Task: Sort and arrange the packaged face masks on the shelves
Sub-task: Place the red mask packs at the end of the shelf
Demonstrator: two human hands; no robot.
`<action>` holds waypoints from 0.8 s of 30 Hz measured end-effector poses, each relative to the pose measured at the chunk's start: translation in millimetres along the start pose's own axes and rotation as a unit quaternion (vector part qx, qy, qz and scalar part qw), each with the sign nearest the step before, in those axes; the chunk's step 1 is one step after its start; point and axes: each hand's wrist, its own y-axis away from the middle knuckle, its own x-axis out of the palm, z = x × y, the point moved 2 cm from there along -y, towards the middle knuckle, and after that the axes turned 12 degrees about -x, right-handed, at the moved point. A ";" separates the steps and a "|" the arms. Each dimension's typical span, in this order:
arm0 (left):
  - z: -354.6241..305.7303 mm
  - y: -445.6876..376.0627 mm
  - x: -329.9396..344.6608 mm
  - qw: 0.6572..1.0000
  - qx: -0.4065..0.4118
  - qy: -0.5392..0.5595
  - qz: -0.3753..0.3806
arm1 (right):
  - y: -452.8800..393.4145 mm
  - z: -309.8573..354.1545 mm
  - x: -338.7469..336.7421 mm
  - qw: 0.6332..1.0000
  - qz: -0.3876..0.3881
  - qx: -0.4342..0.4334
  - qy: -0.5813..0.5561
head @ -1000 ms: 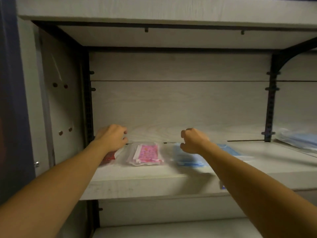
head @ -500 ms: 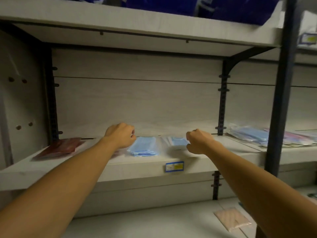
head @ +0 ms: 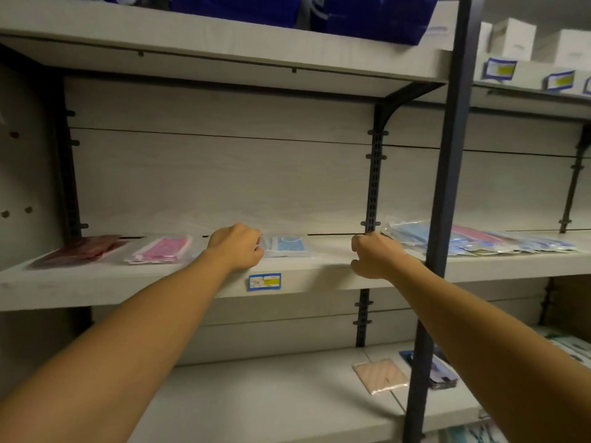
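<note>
Nearest, on the lower shelf, a peach mask pack lies flat toward the right end, just beside a dark blue pack partly hidden behind the upright post.

On the middle shelf, both arms reach in. The left hand sits at the front-middle with its fingers curled under; it appears to touch the edge of the blue mask pack, though whether it pinches the wrapper I cannot tell. The right hand hovers over the front edge near the bracket, fingers loosely curled, holding nothing visible.

Further left along that shelf lie a pink mask pack and, at the left end, a dark red pack, each flat, long axis running roughly front-left to back-right. A loose heap of packs spreads beyond the post, right.

These packs look light, limp and slick in clear film; I would judge a pinch on a sealed corner or short edge safest, as they may slide when pushed
</note>
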 end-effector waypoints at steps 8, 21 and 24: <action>-56.6 21.3 6.4 1.000 -0.006 0.020 0.012 | 51.9 -52.0 9.4 1.000 0.003 -0.004 -0.012; -163.6 23.8 -5.1 0.999 0.034 0.033 -0.015 | 116.8 -171.9 13.9 0.997 -0.014 0.069 -0.012; -184.4 18.9 -3.2 0.999 0.037 0.034 -0.019 | 124.3 -201.7 19.4 0.996 -0.008 0.084 -0.011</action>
